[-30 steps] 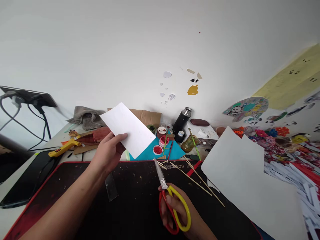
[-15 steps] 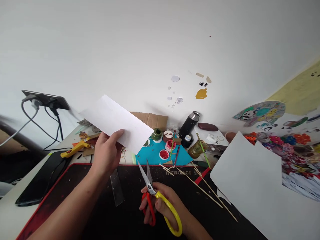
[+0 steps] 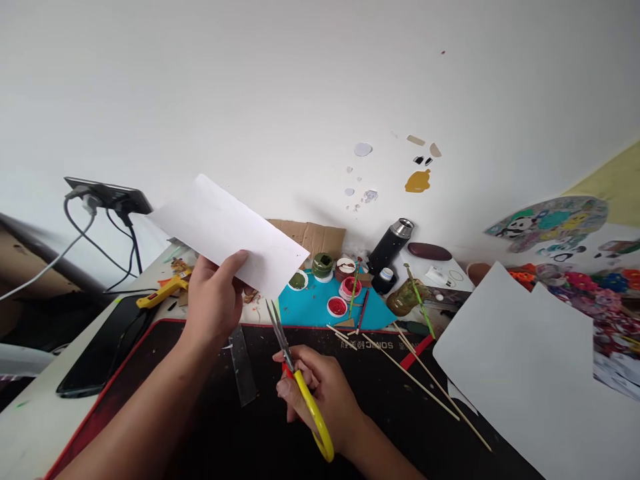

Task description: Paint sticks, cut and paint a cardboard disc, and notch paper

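My left hand (image 3: 216, 293) pinches a sheet of white paper (image 3: 235, 237) at its lower edge, thumb on top, and holds it up off the mat. A pair of scissors (image 3: 306, 400) with one yellow and one red handle is in my right hand (image 3: 325, 393). The blades point up and away, slightly apart at the tips, just below the paper's near corner and not touching it. The red handle is mostly hidden by my fingers. A clear ruler (image 3: 243, 367) lies on the black mat (image 3: 210, 433) between my forearms.
Paint jars (image 3: 323, 265) stand around a blue sheet (image 3: 310, 307); behind is a black thermos (image 3: 390, 245). Thin wooden sticks (image 3: 420, 387) and large white sheets (image 3: 520, 353) lie at right. A yellow glue gun (image 3: 163, 292) and black phone-like slab (image 3: 95, 353) sit left.
The scissor blades have come closer together, and the scissors have turned and moved slightly left and up. The view has shifted a little left. Both hands keep their holds.
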Motion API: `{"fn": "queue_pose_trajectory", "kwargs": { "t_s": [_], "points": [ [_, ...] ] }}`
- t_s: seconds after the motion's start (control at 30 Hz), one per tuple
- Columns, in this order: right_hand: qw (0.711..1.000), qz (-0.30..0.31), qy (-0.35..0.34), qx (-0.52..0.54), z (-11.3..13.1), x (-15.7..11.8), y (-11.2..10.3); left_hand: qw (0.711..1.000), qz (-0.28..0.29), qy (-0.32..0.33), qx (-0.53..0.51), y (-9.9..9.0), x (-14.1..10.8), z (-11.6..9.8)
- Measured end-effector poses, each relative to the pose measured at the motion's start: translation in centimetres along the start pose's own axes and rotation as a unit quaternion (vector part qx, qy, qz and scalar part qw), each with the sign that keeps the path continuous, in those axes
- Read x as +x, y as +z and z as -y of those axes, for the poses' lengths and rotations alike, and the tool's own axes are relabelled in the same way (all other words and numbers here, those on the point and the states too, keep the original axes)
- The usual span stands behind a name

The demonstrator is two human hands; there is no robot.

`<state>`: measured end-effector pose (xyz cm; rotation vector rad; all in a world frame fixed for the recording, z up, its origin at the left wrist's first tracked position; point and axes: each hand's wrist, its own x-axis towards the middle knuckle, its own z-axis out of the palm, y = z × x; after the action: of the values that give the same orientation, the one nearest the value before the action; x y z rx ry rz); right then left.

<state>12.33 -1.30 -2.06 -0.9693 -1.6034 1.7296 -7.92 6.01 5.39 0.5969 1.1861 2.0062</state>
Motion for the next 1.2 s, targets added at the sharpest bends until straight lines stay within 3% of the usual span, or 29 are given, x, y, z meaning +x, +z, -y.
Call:
{"fn": "queue_pose_trajectory", "kwargs": {
  "t_s": [0.37, 0.6, 0.83, 1.2],
  "points": [
    [0.999, -0.035, -0.026, 0.001, -1.0, -0.4, -0.4, 0.998, 0.050, -0.031, 0.022, 0.6, -1.6, 1.3],
    [0.998, -0.052, -0.031, -0.005, -0.9, -0.7, -0.9, 0.997, 0.044, -0.053, 0.037, 1.1, -2.6, 1.1],
    [0.998, -0.054, -0.022, -0.030, -1.0, -1.0, -0.9, 0.995, 0.071, -0.041, 0.061, 0.9, -3.0, 1.7],
    [0.997, -0.062, -0.037, -0.020, -1.1, -1.0, -0.9, 0.996, 0.060, -0.038, 0.058, 1.1, -3.2, 1.8]
  ]
}}
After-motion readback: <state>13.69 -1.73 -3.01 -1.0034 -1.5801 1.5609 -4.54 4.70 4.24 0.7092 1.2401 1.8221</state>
